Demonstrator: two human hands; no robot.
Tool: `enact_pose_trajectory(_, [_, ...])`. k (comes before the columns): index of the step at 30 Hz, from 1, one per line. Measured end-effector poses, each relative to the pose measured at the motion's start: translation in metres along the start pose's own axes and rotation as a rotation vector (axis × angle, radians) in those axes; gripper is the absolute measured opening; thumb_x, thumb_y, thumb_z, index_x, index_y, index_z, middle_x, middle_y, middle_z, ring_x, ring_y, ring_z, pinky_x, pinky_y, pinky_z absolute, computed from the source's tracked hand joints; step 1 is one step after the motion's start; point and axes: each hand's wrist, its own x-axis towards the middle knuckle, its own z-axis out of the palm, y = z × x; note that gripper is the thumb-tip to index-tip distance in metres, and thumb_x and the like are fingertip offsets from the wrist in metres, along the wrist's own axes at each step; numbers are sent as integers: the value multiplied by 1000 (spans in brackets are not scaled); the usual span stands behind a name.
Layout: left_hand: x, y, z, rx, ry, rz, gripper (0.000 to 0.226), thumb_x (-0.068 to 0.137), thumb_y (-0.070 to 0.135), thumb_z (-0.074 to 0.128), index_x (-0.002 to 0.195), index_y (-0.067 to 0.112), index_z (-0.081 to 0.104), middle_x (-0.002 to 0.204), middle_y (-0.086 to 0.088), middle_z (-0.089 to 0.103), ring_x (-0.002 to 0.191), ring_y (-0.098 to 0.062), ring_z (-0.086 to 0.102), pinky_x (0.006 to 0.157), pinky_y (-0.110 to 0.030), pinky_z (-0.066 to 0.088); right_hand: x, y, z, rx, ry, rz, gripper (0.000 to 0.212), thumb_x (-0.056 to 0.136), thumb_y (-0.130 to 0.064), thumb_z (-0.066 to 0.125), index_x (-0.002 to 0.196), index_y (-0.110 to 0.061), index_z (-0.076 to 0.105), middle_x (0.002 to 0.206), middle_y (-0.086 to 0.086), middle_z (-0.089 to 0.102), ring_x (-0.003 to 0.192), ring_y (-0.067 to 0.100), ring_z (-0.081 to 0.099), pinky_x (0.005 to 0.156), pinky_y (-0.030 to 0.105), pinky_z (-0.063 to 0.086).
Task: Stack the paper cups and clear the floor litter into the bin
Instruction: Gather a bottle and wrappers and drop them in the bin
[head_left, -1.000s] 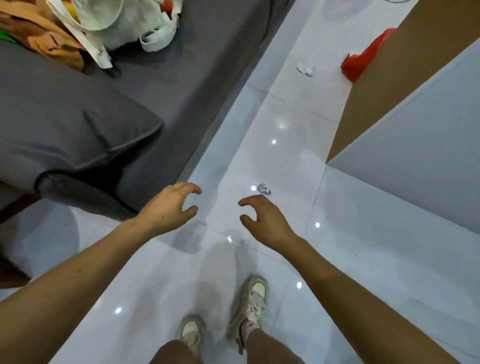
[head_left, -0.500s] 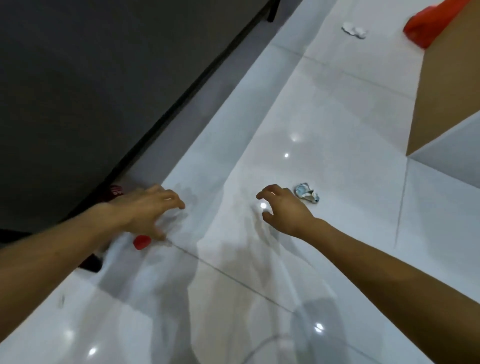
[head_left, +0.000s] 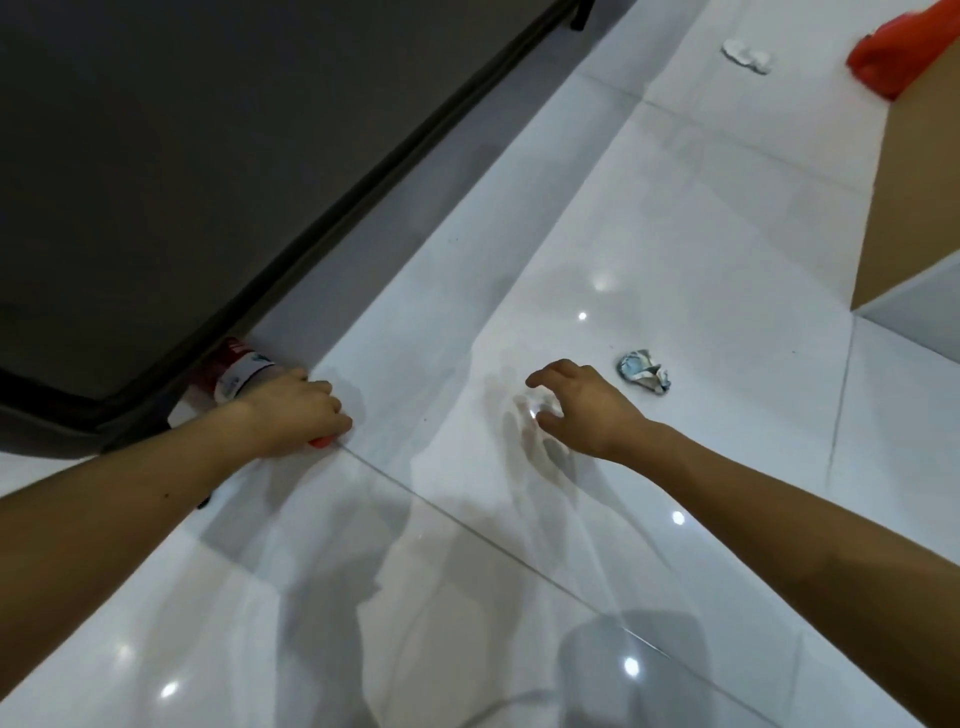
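A red bottle (head_left: 236, 371) with a white label lies on the white tiled floor, half under the edge of the dark grey sofa (head_left: 182, 171). My left hand (head_left: 293, 413) lies over it with fingers curled round its neck; the red cap shows under my fingers. My right hand (head_left: 576, 402) hovers just above the floor, fingers loosely curled and holding nothing. A crumpled blue-and-white wrapper (head_left: 644, 371) lies on the tile a short way to the right of that hand. A crumpled white scrap (head_left: 745, 52) lies far off at the top right.
A red plastic bag (head_left: 893, 57) sits at the top right, behind a brown-and-white panel (head_left: 914, 208) along the right edge. The sofa fills the upper left. Glossy tiles (head_left: 467, 571) stretch between them.
The view dropped lower toward the floor. My left hand reached to the sofa's edge and closed over the red bottle. My right hand stayed near the blue-and-white wrapper.
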Motion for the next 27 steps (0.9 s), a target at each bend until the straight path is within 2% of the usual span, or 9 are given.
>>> enact_pose_trajectory(3, [8, 2, -19, -53, 188, 1, 36, 92, 25, 40, 127, 31, 43, 119, 8, 56, 113, -15, 48, 86, -29, 32, -2, 3, -3, -17, 7, 4, 44, 89, -20, 50, 132, -19, 42, 139, 3, 41, 122, 27, 38, 95, 35, 39])
enact_pose_trajectory(5, [11, 4, -35, -127, 413, 33, 39, 90, 26, 50, 128, 30, 46, 115, 8, 60, 109, -16, 53, 86, -32, 38, -4, 6, -6, -25, 41, 24, 43, 89, -19, 50, 131, -18, 43, 139, 4, 41, 123, 27, 37, 96, 34, 38])
enact_pose_trajectory(7, [17, 5, -50, -124, 707, 92, 42, 72, 25, 73, 112, 26, 61, 97, 6, 68, 90, -20, 63, 73, -35, 49, -8, 15, -6, -47, 102, 72, 44, 88, -19, 50, 132, -18, 43, 141, 3, 39, 129, 28, 32, 99, 35, 36])
enact_pose_trajectory(10, [29, 10, -72, -148, 912, 93, 48, 51, 25, 86, 95, 22, 69, 82, 5, 71, 73, -20, 67, 59, -34, 52, -9, 35, -4, -141, 157, 177, 53, 87, -19, 50, 137, -23, 34, 149, 1, 25, 139, 32, 12, 107, 44, 28])
enact_pose_trajectory(13, [40, 16, -89, -171, 992, 133, 47, 49, 22, 87, 93, 21, 70, 81, 5, 71, 74, -21, 67, 61, -34, 52, -5, 58, -4, -119, 156, 368, 66, 88, -20, 52, 143, -31, 16, 155, 0, 4, 140, 39, -7, 111, 54, 16])
enact_pose_trajectory(15, [48, 18, -95, -175, 1003, 141, 51, 47, 20, 88, 95, 21, 71, 82, 5, 72, 76, -21, 68, 62, -35, 52, 0, 73, -3, -4, 148, 491, 71, 88, -22, 54, 143, -33, 11, 156, 1, -1, 139, 42, -7, 110, 55, 15])
enact_pose_trajectory(18, [61, 17, -99, -173, 987, 163, 51, 46, 17, 87, 94, 22, 71, 81, 6, 72, 75, -21, 67, 62, -34, 51, 11, 87, 3, 103, 96, 493, 59, 86, -20, 53, 139, -24, 26, 150, 8, 17, 134, 41, 17, 106, 46, 28])
enact_pose_trajectory(22, [77, 9, -117, -196, 978, 158, 52, 46, 15, 87, 95, 20, 71, 82, 5, 72, 76, -22, 68, 62, -36, 51, 22, 90, 10, 203, 197, 385, 31, 89, -7, 44, 118, -13, 53, 123, 13, 46, 112, 33, 43, 91, 36, 43])
enact_pose_trajectory(27, [69, -1, -157, -248, 992, 143, 50, 55, 18, 85, 102, 20, 68, 90, 4, 72, 82, -22, 68, 65, -34, 48, 28, 81, -34, 360, 229, 289, 29, 85, -13, 58, 114, -14, 60, 119, 10, 54, 108, 24, 53, 80, 17, 34])
